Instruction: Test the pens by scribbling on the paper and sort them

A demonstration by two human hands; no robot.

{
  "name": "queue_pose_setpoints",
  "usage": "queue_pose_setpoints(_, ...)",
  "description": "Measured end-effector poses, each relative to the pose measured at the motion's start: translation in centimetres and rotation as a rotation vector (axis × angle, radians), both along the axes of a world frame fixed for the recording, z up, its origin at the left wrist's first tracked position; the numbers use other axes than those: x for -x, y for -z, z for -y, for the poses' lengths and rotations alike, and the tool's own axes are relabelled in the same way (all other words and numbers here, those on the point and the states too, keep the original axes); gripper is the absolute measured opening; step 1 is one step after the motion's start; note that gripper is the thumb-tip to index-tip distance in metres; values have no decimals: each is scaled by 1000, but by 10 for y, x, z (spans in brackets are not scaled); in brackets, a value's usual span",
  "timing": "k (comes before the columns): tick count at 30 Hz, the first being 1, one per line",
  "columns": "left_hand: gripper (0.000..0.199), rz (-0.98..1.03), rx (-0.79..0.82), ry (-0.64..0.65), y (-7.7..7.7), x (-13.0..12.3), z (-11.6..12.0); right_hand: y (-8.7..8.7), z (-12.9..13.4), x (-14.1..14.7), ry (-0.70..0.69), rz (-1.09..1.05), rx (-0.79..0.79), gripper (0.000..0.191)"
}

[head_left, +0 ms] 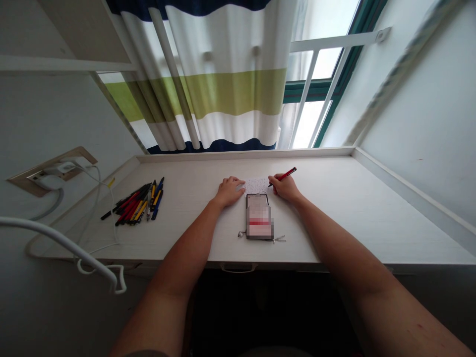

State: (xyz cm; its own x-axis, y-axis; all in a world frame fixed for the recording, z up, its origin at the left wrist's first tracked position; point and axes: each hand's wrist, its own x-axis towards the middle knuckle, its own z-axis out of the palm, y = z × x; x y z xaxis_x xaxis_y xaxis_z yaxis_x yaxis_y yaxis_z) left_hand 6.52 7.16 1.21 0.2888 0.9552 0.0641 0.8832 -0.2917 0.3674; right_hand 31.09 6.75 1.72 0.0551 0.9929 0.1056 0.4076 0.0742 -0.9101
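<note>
My right hand (282,186) is closed around a red and black pen (288,173), its tip down at the right edge of a small sheet of paper (256,186). Small marks cover the sheet. My left hand (229,191) lies flat at the paper's left edge, fingers stretched out and holding nothing. Just below the paper, between my forearms, a phone (259,218) lies face up with its screen lit and blurred out. A small charm (279,239) hangs off its lower right corner.
A heap of pens (137,203) in several colours lies on the left of the white desk (334,213). A wall socket (52,171) with plugged-in cables is at far left, near a white curved tube (63,243). Behind are a striped curtain (230,91) and a white railing (334,42).
</note>
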Motion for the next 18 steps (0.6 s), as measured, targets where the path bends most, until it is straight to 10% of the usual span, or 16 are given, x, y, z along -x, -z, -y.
queue_pose_setpoints(5,49,4,14,-3,-1,0,0,-5,-4,-8,139,-17,-120,45)
queue_pose_setpoints(8,49,1,13,6,-1,0,0,-9,-2,-11,159,-91,-133,24)
queue_pose_setpoints(13,47,15,8,9,2,2,-1,-12,8,-3,46,-231,-121,96)
queue_pose_setpoints(18,44,126,-75,4,1,-1,1,-12,11,6,-17,-205,-100,83)
